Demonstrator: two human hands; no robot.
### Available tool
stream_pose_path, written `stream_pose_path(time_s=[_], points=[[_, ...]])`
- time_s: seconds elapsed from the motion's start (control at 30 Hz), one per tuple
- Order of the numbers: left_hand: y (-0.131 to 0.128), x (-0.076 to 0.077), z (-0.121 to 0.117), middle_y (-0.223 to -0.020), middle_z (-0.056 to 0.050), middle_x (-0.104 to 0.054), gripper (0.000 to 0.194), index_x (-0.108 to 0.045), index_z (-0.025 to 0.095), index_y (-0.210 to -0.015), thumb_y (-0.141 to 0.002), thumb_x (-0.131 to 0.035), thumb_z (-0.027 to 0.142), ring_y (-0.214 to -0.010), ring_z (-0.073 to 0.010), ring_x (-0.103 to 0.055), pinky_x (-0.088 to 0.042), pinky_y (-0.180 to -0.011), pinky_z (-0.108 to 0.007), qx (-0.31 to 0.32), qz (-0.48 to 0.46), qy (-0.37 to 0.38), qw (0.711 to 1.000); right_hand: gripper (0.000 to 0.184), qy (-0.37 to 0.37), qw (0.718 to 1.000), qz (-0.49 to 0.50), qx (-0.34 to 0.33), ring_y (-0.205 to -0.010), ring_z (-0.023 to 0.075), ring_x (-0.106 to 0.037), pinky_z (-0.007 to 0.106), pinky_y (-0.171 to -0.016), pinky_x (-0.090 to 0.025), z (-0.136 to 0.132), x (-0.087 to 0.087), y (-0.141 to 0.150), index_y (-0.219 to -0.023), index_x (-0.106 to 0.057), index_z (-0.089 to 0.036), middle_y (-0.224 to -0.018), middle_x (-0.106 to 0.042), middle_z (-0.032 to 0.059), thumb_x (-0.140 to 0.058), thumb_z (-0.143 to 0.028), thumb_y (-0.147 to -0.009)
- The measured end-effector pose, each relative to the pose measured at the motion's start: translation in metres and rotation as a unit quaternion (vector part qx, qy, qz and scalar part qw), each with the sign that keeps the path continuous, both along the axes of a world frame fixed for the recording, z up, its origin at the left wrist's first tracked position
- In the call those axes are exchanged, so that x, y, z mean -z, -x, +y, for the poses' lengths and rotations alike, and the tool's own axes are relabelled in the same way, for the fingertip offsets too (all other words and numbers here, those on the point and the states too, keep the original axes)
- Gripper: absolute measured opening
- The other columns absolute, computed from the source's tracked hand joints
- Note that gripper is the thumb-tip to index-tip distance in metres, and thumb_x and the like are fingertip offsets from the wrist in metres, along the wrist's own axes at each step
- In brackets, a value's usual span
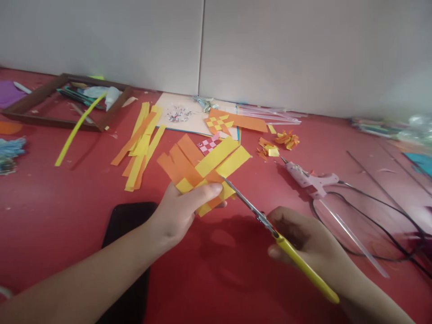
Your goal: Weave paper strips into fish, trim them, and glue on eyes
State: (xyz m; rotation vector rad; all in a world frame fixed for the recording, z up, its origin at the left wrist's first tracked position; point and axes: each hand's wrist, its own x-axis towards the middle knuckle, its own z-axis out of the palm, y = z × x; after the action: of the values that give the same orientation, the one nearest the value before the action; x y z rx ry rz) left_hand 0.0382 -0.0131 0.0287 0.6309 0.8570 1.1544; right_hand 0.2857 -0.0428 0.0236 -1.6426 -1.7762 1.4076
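My left hand (180,211) pinches a woven piece of orange and yellow paper strips (202,166), holding it just above the red surface. My right hand (303,240) grips yellow-handled scissors (270,225). The scissor blades point up and left, and their tips touch the lower right edge of the woven paper beside my left thumb. A dark phone (130,252) lies under my left forearm.
Loose yellow and orange strips (141,139) lie behind on the left. A pink glue gun (312,180) with a black cord (371,216) sits on the right. A small woven square (219,123), paper scraps (286,139), a wooden frame (67,101) and a white wall are at the back.
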Motion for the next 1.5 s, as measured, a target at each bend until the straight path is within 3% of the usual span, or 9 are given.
stream_pose_path(time_s=[0.2,0.37,0.57,1.03,1.27,1.5], points=[[0.0003,-0.0004,0.0005,-0.083,0.0,-0.074,0.01,-0.078,0.022,-0.078,-0.074,-0.082,0.03,-0.083,-0.0176,-0.07,-0.064,-0.07,-0.028,0.012,0.003,-0.002,1.0,0.043,0.009,0.999,0.017,-0.026,-0.06,0.0109,-0.036,0.024,-0.051,-0.03,0.0004,-0.0013,-0.004,-0.073,-0.05,-0.02,-0.067,-0.039,-0.0042,-0.074,-0.055,-0.069],[0.0022,-0.0034,0.0014,-0.081,-0.002,-0.073,0.02,-0.078,0.02,-0.082,-0.075,-0.081,0.038,-0.078,-0.0179,-0.07,-0.061,-0.067,-0.026,-0.06,0.055,-0.003,0.997,0.043,-0.014,0.999,0.017,-0.024,-0.059,0.011,-0.036,0.024,-0.05,-0.03,-0.0015,-0.0031,-0.0028,-0.073,-0.049,-0.021,-0.067,-0.039,-0.004,-0.071,-0.057,-0.072],[0.0026,-0.0026,0.0018,-0.095,-0.001,-0.075,0.017,-0.077,0.023,-0.094,-0.08,-0.079,0.033,-0.089,-0.0181,-0.071,-0.06,-0.076,-0.026,-0.048,0.089,-0.085,0.991,0.044,-0.046,0.998,0.002,-0.033,-0.057,0.0104,-0.035,0.024,-0.048,-0.03,-0.0024,-0.0037,-0.0024,-0.072,-0.051,-0.02,-0.065,-0.039,-0.0042,-0.071,-0.059,-0.073],[0.001,0.0001,-0.0016,-0.095,0.0,-0.075,0.01,-0.077,0.023,-0.09,-0.081,-0.077,0.026,-0.09,-0.0171,-0.07,-0.06,-0.08,-0.027,-0.057,0.095,-0.109,0.988,0.048,-0.15,0.985,-0.052,-0.073,-0.052,0.0081,-0.027,0.022,-0.043,-0.023,-0.0008,-0.0064,0.003,-0.061,-0.043,-0.02,-0.058,-0.031,-0.0068,-0.068,-0.057,-0.079],[0.0001,0.0007,-0.0022,-0.093,0.0,-0.076,0.01,-0.077,0.023,-0.089,-0.08,-0.077,0.028,-0.088,-0.0182,-0.071,-0.06,-0.077,-0.027,-0.054,0.089,-0.094,0.99,0.059,-0.115,0.99,-0.05,-0.057,-0.051,0.0082,-0.025,0.022,-0.042,-0.022,0.0009,-0.0048,0.0023,-0.056,-0.041,-0.02,-0.055,-0.029,-0.0065,-0.066,-0.071,-0.072],[-0.0028,-0.0014,-0.0025,-0.091,-0.001,-0.075,0.012,-0.076,0.024,-0.088,-0.079,-0.077,0.031,-0.087,-0.0204,-0.07,-0.06,-0.076,-0.03,-0.064,0.103,-0.097,0.988,0.059,-0.103,0.992,-0.045,-0.049,-0.051,0.0085,-0.026,0.022,-0.041,-0.023,0.0018,-0.007,0.0042,-0.057,-0.047,-0.019,-0.053,-0.031,-0.0067,-0.068,-0.073,-0.069]])
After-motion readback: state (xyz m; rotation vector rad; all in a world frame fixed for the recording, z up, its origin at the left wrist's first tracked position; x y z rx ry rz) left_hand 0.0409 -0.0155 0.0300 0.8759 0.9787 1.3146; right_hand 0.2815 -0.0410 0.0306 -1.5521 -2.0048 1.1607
